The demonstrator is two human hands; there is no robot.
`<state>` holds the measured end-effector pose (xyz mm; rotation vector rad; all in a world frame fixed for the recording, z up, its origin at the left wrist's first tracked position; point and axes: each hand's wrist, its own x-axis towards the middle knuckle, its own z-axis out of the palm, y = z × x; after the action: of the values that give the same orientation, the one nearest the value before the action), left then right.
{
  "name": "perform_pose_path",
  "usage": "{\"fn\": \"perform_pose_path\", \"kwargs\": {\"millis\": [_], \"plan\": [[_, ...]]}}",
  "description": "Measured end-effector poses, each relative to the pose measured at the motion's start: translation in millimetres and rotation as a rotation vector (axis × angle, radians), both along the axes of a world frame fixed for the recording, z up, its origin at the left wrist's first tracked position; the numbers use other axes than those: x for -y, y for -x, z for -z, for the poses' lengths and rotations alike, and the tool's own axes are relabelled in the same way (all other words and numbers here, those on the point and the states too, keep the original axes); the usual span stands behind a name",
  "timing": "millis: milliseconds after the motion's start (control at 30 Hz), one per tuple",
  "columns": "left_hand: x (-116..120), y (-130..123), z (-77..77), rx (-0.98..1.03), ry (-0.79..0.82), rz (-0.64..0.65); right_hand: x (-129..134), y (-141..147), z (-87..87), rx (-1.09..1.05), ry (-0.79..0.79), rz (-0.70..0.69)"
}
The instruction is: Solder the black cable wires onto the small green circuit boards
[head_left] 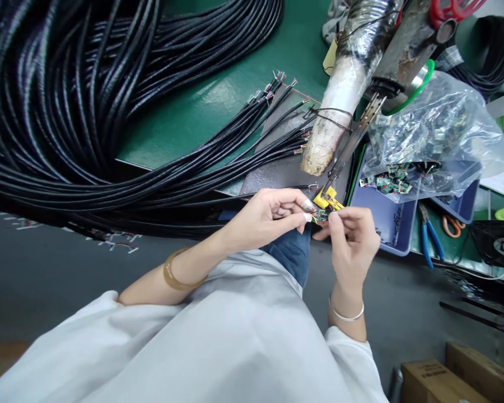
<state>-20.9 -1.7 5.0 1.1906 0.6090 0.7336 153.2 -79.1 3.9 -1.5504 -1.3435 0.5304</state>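
Observation:
My left hand (273,215) pinches thin coloured wires (313,216) between thumb and fingertips; the cable behind them is hidden by the hand. Facing it, my right hand (353,235) grips the far end of a small green circuit board (321,215) between thumb and forefinger. Wires and board meet in the gap between my hands; whether they are joined is too small to tell. Just beyond the fingertips sits a yellow holder (328,197). Down to it slants a soldering iron (363,120) with a perforated metal sleeve.
Bundles of black cables (159,184) with stripped, coloured ends cover the left side. A foil-wrapped duct (331,126) hangs above the grey mat (260,178). Rightward are a blue bin (372,204), a plastic bag of circuit boards (441,123), blue-handled pliers (429,238) and cardboard boxes (437,380).

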Motion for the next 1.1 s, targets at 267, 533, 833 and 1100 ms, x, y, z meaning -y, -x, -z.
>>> {"fn": "perform_pose_path", "kwargs": {"millis": [267,533,833,1100], "plan": [[3.5,-1.2,2.2,-0.072,0.054,-0.005,4.9,-7.2,-7.1,0.593,-0.189,-0.104],[1.7,-1.7,2.2,-0.118,0.006,-0.035,3.6,-6.8,-0.9,0.592,-0.155,-0.183],[3.6,0.0,2.6,-0.153,-0.084,-0.024,2.5,-2.0,-4.6,0.337,-0.021,-0.061],[4.5,-0.3,2.4,-0.174,-0.062,-0.005,0.3,-2.3,-7.2,0.221,0.057,-0.152]]}}
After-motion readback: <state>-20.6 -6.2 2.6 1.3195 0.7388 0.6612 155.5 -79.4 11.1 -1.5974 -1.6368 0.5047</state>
